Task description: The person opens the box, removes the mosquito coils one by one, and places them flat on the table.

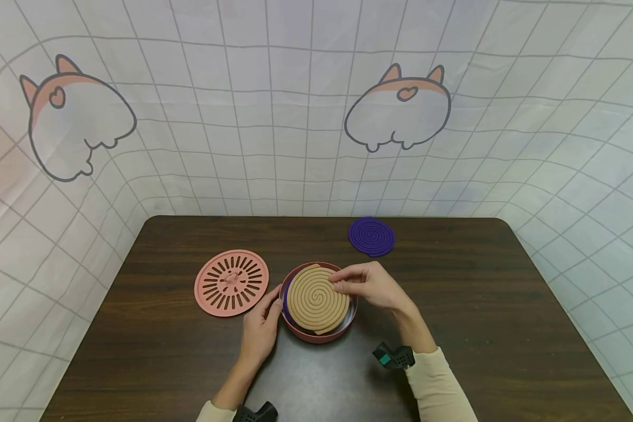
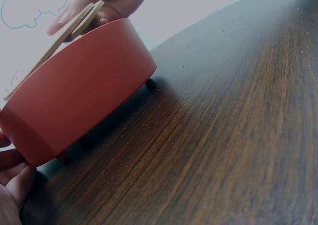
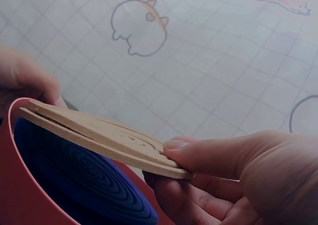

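Note:
A tan mosquito coil (image 1: 316,299), two layers thick, sits tilted at the mouth of a round red box (image 1: 319,339). My right hand (image 1: 371,286) pinches the coil's right edge between thumb and fingers; in the right wrist view its far edge meets the box rim. Beneath it, inside the box, lies a dark blue-purple coil (image 3: 89,170), partly covered. With thumb and fingers, my left hand (image 1: 259,328) grips the left side of the box. The box stands on short feet, as the left wrist view shows.
A pink slotted lid (image 1: 232,283) with a small central knob lies left of the box. Another purple coil (image 1: 371,237) lies behind and to the right, near the back edge of the dark wooden table (image 1: 480,305). A white gridded curtain (image 1: 274,117) surrounds the table's back and sides.

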Motion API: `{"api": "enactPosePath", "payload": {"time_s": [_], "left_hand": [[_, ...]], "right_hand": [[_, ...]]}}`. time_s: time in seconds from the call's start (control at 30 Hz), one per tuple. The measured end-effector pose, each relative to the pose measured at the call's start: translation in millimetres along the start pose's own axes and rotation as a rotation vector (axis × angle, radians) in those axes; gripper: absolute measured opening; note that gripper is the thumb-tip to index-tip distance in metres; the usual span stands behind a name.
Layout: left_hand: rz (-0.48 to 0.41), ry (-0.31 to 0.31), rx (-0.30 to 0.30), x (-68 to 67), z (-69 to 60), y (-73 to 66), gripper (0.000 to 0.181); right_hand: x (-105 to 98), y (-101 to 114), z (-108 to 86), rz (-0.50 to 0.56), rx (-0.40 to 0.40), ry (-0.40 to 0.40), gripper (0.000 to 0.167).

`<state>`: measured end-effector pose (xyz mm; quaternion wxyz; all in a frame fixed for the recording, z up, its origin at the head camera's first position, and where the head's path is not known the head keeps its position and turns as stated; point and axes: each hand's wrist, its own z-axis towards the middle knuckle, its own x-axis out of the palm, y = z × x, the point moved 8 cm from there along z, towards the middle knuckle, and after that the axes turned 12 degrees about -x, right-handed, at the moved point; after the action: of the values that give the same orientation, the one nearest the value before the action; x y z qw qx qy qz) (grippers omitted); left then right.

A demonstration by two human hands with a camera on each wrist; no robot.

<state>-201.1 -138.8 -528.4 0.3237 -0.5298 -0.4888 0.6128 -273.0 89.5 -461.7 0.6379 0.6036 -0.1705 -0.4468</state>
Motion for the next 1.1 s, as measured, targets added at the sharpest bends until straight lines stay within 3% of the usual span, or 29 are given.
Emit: {"api": "enactPosePath", "payload": {"time_s": [0.6,1.1], "left_hand": [[0.007,-0.007,0.01,0.5,0.6,0.2,0.035],[-0.006,-0.012,0.012,-0.5,-0.4,-0.4,0.035]], "right_hand": [[-21,-6,-5.8,0.074,0.064,-0.179,0.028],[-42,-5,-9.6,0.119,0.027,-0.346,0.03]]}}
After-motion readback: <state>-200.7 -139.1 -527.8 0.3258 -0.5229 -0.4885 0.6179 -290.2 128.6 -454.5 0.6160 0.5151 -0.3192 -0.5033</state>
